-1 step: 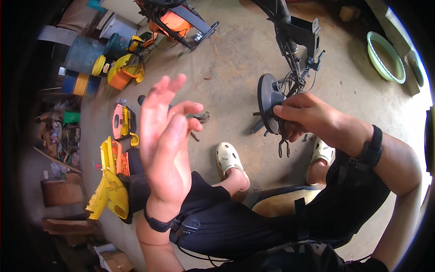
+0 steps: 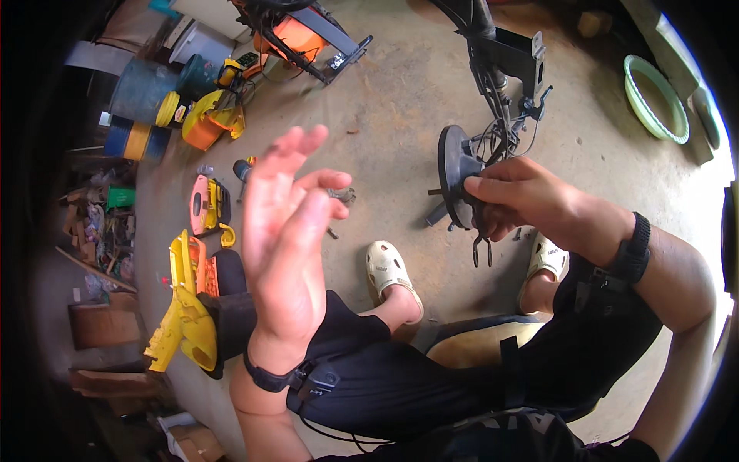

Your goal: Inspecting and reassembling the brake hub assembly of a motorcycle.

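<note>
Black hub [image 2: 453, 165] sits at the right hand's [image 2: 527, 192] curled fingers, perhaps for steadying, grip hidden from me; left hand [image 2: 289, 250] spreads empty.

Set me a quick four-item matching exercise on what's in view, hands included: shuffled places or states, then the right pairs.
1) Left hand
2) Right hand
3) Pale green, rounded basin
4) Cream clogs with holes

A) On the feet
B) Raised, holding nothing visible
C) Near the picture's upper right edge
D) Gripping at the black, round, disc-shaped part

Pairs: 1-B, 2-D, 3-C, 4-A
</note>
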### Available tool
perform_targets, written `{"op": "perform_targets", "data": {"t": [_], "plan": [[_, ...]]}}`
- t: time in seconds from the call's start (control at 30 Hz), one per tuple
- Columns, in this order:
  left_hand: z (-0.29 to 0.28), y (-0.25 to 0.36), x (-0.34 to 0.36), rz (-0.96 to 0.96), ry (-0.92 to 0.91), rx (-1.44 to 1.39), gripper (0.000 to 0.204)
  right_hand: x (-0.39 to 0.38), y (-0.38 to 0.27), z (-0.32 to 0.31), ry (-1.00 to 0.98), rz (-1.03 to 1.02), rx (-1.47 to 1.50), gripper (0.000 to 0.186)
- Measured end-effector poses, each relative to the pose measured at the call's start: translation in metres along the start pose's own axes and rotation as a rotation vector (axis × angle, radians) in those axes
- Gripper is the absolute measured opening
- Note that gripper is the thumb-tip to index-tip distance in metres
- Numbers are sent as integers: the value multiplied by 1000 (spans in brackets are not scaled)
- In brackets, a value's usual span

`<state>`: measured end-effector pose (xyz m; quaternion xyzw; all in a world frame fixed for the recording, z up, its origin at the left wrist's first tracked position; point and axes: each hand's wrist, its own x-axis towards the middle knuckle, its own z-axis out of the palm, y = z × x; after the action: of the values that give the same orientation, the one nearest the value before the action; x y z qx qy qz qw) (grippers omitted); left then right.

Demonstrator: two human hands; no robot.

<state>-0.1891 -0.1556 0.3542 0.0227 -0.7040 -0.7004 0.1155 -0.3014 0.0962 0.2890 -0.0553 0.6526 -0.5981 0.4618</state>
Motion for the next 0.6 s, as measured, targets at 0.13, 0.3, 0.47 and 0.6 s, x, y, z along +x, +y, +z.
{"op": "perform_targets", "data": {"t": [0.13,0.3,0.47,0.6], "plan": [[0,-20,3,-37,-141,64,77,-9,-6,1,-76,-62,126,46],[-3,-42,8,-113,-161,110,146,-22,-19,3,-211,-206,222,50],[-3,-60,10,105,-327,220,168,-33,-21,10,-230,-301,267,54],[-2,-62,12,202,-439,277,177,-38,-23,10,-397,-269,315,58]]}}
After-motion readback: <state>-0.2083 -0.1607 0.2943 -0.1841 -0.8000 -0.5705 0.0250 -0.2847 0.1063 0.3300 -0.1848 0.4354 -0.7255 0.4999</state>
